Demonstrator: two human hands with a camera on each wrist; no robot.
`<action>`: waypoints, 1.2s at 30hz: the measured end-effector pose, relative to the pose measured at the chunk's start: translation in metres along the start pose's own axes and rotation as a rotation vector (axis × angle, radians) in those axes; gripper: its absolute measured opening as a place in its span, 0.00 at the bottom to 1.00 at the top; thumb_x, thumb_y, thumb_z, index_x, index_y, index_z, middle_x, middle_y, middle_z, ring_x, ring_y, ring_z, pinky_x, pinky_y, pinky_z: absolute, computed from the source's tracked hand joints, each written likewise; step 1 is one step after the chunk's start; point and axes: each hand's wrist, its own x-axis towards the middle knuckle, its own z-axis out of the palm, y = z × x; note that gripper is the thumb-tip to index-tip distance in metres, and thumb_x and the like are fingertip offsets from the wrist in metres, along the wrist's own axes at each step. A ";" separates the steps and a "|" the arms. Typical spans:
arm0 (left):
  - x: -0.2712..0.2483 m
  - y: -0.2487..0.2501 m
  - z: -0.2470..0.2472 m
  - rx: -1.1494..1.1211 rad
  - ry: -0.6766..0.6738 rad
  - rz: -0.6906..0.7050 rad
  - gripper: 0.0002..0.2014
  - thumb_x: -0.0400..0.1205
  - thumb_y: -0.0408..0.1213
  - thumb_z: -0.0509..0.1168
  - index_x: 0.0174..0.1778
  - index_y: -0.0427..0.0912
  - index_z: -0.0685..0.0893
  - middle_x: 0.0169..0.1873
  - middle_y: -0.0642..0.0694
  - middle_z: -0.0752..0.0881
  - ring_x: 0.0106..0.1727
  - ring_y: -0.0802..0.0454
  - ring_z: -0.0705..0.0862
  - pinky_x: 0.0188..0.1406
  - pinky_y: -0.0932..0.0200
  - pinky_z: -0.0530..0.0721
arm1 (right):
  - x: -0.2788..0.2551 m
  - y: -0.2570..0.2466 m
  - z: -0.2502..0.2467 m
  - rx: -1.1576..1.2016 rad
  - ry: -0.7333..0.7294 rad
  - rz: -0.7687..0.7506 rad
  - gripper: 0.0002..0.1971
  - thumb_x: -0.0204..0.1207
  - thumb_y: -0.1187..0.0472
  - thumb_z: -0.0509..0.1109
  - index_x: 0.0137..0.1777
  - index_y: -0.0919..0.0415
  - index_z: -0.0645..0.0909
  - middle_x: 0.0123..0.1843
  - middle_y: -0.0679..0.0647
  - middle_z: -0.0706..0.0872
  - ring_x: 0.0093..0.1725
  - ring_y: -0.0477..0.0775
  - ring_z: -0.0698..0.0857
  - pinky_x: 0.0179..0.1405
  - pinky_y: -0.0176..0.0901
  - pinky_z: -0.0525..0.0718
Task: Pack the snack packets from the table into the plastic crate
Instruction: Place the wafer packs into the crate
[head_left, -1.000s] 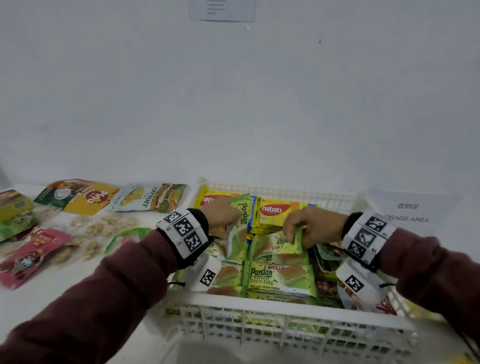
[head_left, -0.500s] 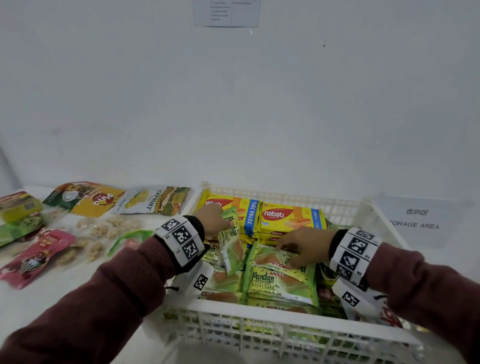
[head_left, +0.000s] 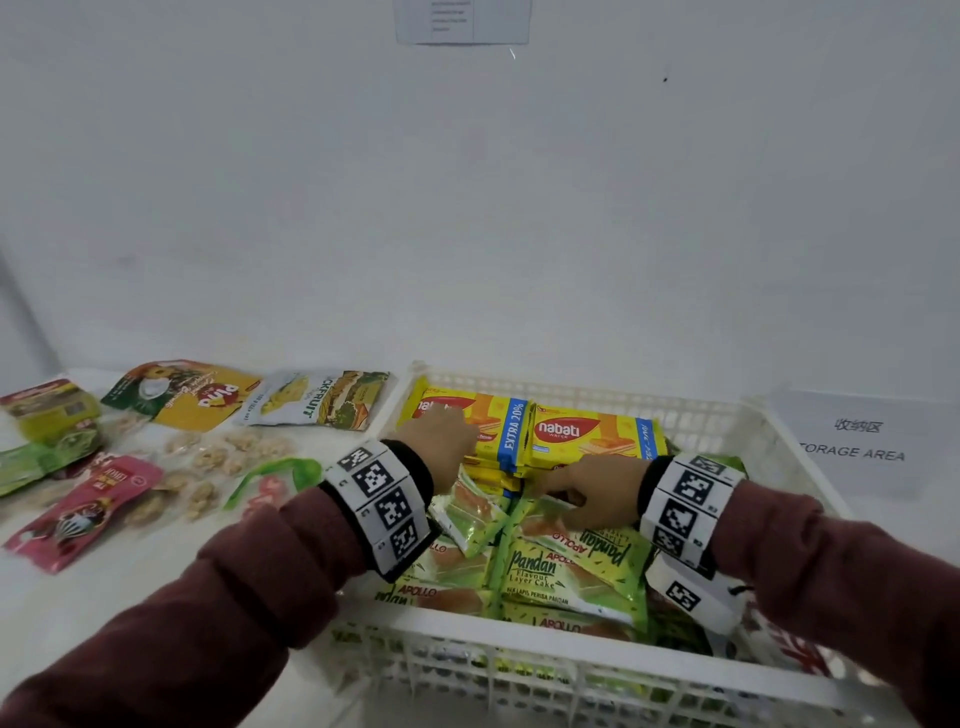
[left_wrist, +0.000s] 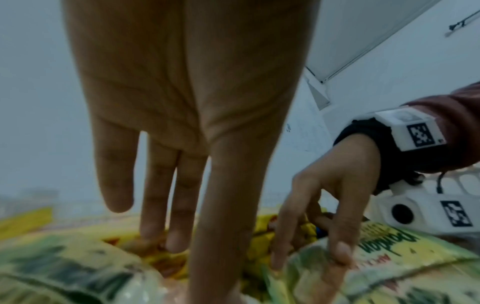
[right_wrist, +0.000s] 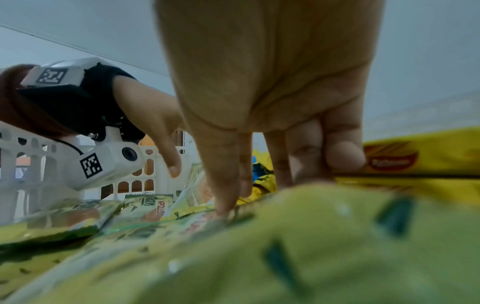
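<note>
The white plastic crate holds yellow nabati wafer packets at the back and several green Pandan cake packets in front. My left hand hovers over the left nabati packet. Its fingers are straight and their tips touch the yellow packets. A tilted green packet lies just below that wrist. My right hand pinches the far edge of a flat green Pandan packet, thumb on top, fingers pointing down behind the edge.
On the table left of the crate lie a pink pouch, a yellow pouch, a jackfruit pouch, clear bags of nuts and green packets. A storage-area sign sits right of the crate. The wall stands close behind.
My right hand has lowered its green packet from upright to flat among the others. My left hand has let go of its upright green packet, which tipped over, and moved back onto the nabati packet.
</note>
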 end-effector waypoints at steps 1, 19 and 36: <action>0.002 0.002 0.001 0.011 -0.089 0.085 0.26 0.77 0.30 0.68 0.71 0.42 0.71 0.69 0.42 0.71 0.70 0.44 0.71 0.65 0.50 0.77 | 0.001 -0.003 -0.001 -0.012 -0.012 -0.003 0.24 0.80 0.57 0.62 0.76 0.53 0.68 0.52 0.48 0.83 0.54 0.55 0.80 0.42 0.37 0.76; 0.009 0.003 0.015 0.057 -0.315 0.068 0.31 0.78 0.28 0.67 0.76 0.37 0.62 0.72 0.35 0.68 0.69 0.38 0.74 0.62 0.50 0.77 | -0.026 0.012 -0.024 0.657 -0.217 0.092 0.18 0.77 0.73 0.62 0.66 0.63 0.80 0.40 0.46 0.90 0.25 0.38 0.85 0.27 0.27 0.82; 0.008 0.004 0.014 0.004 -0.288 0.087 0.31 0.76 0.34 0.71 0.73 0.36 0.67 0.70 0.37 0.70 0.69 0.40 0.74 0.61 0.53 0.76 | -0.021 -0.006 -0.002 -0.302 0.108 0.127 0.14 0.74 0.54 0.65 0.28 0.54 0.70 0.26 0.46 0.68 0.35 0.53 0.74 0.29 0.37 0.69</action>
